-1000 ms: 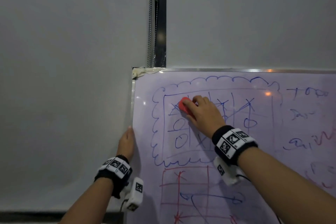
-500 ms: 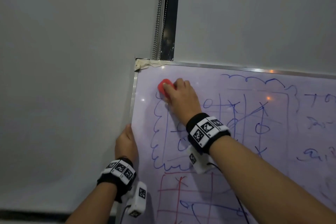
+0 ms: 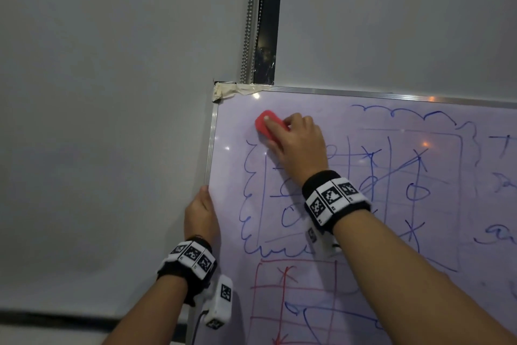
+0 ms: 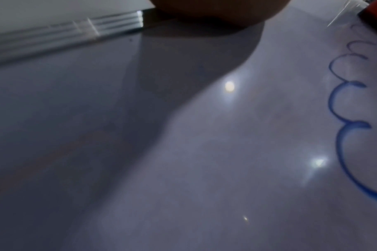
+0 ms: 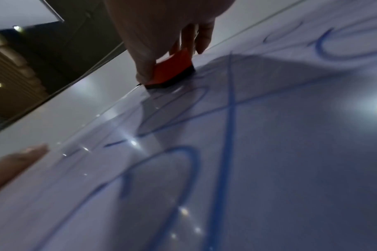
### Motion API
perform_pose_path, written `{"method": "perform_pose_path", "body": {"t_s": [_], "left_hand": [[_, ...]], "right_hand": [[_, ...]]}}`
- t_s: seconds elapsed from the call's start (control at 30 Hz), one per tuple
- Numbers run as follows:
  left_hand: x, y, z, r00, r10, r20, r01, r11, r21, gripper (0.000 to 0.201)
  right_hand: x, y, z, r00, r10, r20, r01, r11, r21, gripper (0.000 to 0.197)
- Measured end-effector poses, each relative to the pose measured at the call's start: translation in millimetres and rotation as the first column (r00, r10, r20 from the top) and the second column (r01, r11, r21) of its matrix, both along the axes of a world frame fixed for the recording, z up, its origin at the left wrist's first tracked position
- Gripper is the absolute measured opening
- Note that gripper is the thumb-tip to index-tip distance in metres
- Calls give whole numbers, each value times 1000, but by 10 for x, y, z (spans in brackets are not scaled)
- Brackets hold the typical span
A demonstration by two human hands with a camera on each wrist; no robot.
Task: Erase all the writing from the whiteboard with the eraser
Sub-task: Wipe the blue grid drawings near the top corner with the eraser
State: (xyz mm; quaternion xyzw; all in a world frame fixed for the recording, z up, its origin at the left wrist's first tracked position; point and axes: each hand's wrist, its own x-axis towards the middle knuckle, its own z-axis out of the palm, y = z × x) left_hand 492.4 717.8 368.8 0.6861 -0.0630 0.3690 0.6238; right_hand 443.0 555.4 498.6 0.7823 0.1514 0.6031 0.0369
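The whiteboard (image 3: 232, 126) leans against a grey wall, covered in blue scribbles (image 3: 414, 193) and a red grid (image 3: 282, 288). My right hand (image 3: 296, 143) grips the red eraser (image 3: 265, 123) and presses it flat on the board near the top left corner. The right wrist view shows the eraser (image 5: 172, 69) with its dark felt on the surface, pinched between thumb and fingers (image 5: 202, 37). My left hand (image 3: 200, 216) holds the board's left edge, thumb along the frame, with the fingers hidden behind. The area around the eraser is wiped.
A metal bead chain (image 3: 247, 17) and a dark gap between two grey panels stand above the board's taped corner (image 3: 223, 90). More blue and red marks run off the right side (image 3: 500, 185). Grey wall fills the left.
My right hand has swept the eraser up and left from the blue grid to the top left corner. The cloud border's upper left part is gone. The left hand stays on the edge.
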Motion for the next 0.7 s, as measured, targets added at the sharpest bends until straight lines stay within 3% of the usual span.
{"method": "perform_pose_path", "body": {"t_s": [0.07, 0.1, 0.17, 0.23, 0.3, 0.4, 0.47, 0.6, 0.7], "left_hand": [[13, -3, -10, 1000, 13, 3, -13, 1000, 4, 50], [11, -3, -10, 1000, 14, 2, -14, 1000, 6, 50], [0, 1, -2, 1000, 11, 3, -11, 1000, 13, 49], [-4, 7, -4, 1000, 7, 10, -8, 1000, 17, 49], [4, 9, -9, 1000, 5, 2, -5, 1000, 11, 49], [25, 8, -21, 1000, 9, -1, -9, 1000, -1, 48], [39, 9, -27, 1000, 15, 3, -15, 1000, 2, 48], [42, 23, -23, 1000, 22, -9, -22, 999, 24, 48], [22, 28, -19, 1000, 22, -18, -22, 999, 25, 48]], "right_hand": [[10, 119, -66, 1000, -8, -11, 10, 981, 195, 42], [19, 221, -135, 1000, -1, -27, 7, 981, 192, 48], [57, 381, -315, 997, 0, -72, -2, 1000, -21, 59], [61, 321, -323, 999, -18, -26, 14, 987, -158, 62], [42, 188, -200, 1000, -10, 9, 11, 999, -33, 53], [10, 180, -154, 993, -70, -95, 95, 950, 297, 44], [-15, 320, -249, 991, -63, -120, 92, 964, 250, 41], [-14, 323, -279, 997, -32, -77, 31, 999, -17, 41], [-104, -32, -65, 990, -101, -95, 117, 974, 195, 42]]}}
